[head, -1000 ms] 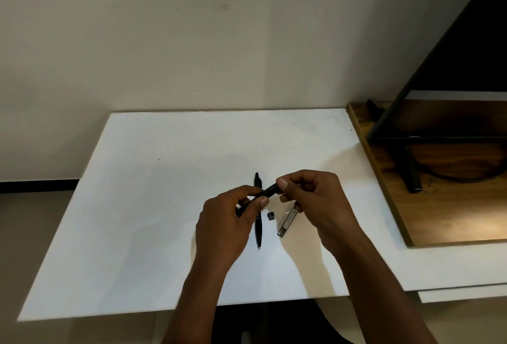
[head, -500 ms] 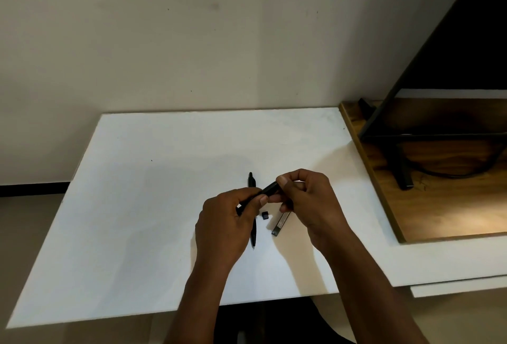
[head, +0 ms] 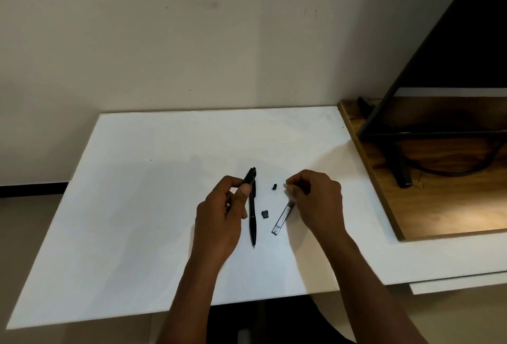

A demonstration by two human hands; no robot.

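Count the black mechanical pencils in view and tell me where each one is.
2. One black plastic mechanical pencil is held in the left hand; the second pencil lies on the white table beside that hand. None seems hidden.

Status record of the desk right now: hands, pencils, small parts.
left hand: grips black pencil, top end sticking out
right hand: fingers curled; contents unclear
second pencil: lying on white board
small cap: on board, between hands
dark square piece: between second pencil and slim clear case

White table [head: 137, 206] — black pen [head: 252, 224], small black cap [head: 274, 186], square black piece [head: 265, 213]; slim clear case [head: 282, 220]
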